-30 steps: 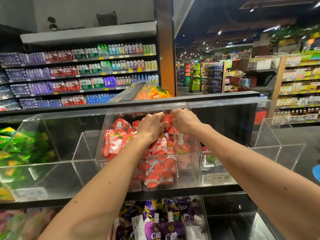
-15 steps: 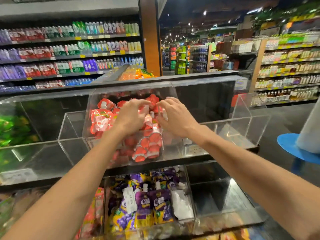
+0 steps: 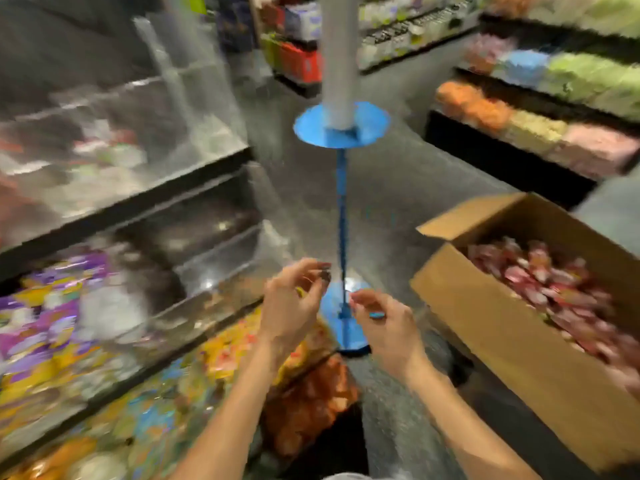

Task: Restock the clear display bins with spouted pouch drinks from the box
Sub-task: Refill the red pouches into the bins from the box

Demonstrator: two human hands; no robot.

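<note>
The view is blurred by motion. An open cardboard box (image 3: 512,344) stands at the right, full of red spouted pouches (image 3: 561,285). My left hand (image 3: 291,303) and my right hand (image 3: 381,323) hang in mid-air at the centre, left of the box, fingers loosely curled and holding nothing. The clear display bins (image 3: 214,244) run along the left in tiers. The upper bin with red pouches is only a smear at the far left.
A blue stand (image 3: 341,216) with a round base and a white roll (image 3: 337,60) on its disc rises just beyond my hands. Purple pouches (image 3: 41,306) and yellow-orange packs (image 3: 228,348) fill lower bins. Shelving lines the far right across the grey aisle floor.
Both hands have left the red pouches in the upper bin and dropped empty. The view has swung right and down, bringing the cardboard box and blue stand into sight.
</note>
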